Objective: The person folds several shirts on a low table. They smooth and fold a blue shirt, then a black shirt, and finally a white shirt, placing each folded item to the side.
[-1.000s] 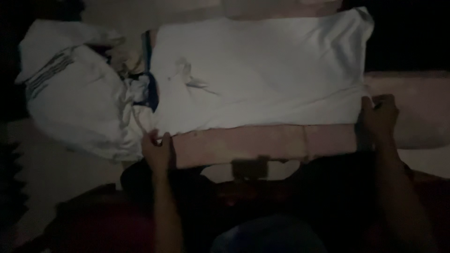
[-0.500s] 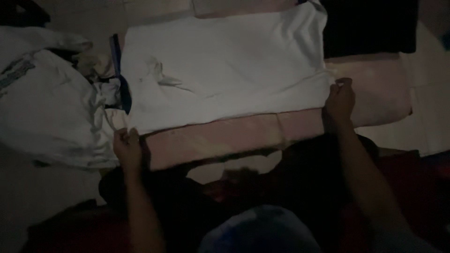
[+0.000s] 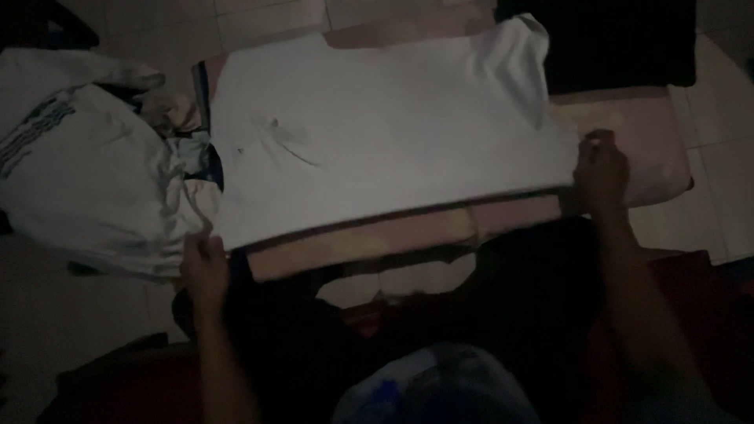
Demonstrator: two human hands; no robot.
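Nearest, left hand (image 3: 206, 267) pinches the near-left corner of a white garment (image 3: 377, 133); right hand (image 3: 601, 169) grips its near-right corner. Garment lies flat on a pink board (image 3: 393, 235). Left of it, crumpled white clothes (image 3: 86, 173); beyond, dark folded cloth (image 3: 620, 43).

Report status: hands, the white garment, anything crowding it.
Left hand grips white garment at near-left corner; right hand pinches its near-right corner. Garment spread flat on pink board. Crumpled white clothes pile abuts left edge.
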